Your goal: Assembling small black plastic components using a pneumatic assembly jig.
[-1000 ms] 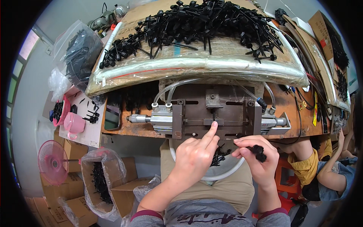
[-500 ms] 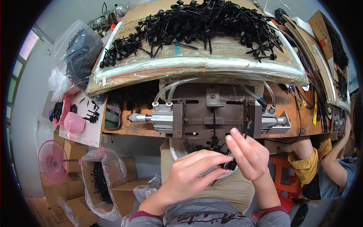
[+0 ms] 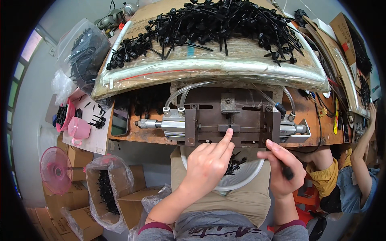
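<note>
Index finger of the left hand [image 3: 209,164] extended, tip touching the centre slot of the metal press fixture [image 3: 229,120]; the remaining fingers are curled under. Right hand [image 3: 283,170] is held just right of it, fingers pinched on a small black plastic part [image 3: 287,172], below the fixture's right end. Half a second earlier both hands were together over the white bowl [image 3: 241,180] on the lap; the left has since moved up to the fixture and the right has shifted outward. The bowl holds more black parts. The fixture sits on a worn wooden bench [image 3: 317,120]; behind it, a plastic-covered board [image 3: 209,68] carries a heap of black parts. A pink fan [image 3: 54,168] and cardboard boxes [image 3: 128,197] stand at left; another person [image 3: 345,180] sits at right.
</note>
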Tool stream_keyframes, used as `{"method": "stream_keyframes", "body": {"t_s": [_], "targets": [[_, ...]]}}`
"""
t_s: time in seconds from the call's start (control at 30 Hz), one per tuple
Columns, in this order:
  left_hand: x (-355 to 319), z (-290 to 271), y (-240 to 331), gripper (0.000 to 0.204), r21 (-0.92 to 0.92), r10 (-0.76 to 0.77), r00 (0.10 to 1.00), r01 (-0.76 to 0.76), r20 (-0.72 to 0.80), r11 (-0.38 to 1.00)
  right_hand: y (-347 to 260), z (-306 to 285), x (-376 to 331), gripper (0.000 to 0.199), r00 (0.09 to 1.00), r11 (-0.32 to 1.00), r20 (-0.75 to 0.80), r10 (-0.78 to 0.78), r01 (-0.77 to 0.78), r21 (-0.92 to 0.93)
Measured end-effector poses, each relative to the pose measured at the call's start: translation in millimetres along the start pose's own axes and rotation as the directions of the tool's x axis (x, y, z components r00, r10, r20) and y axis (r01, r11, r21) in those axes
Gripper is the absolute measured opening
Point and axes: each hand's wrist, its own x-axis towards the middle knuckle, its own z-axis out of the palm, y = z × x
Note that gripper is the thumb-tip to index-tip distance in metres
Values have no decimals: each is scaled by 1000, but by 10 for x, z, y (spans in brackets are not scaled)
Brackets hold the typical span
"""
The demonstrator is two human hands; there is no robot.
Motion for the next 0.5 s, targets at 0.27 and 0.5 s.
{"method": "stream_keyframes", "body": {"t_s": [0.27,0.5], "targets": [[-9,-18,-22,24,-32,-41,998,43,54,999,-65,-107,-42,16,972,970,47,231,-234,70],[-15,-368,237,43,-799,-153,976,212,152,562,13,30,-53,37,925,843,216,-312,375,-385]]}}
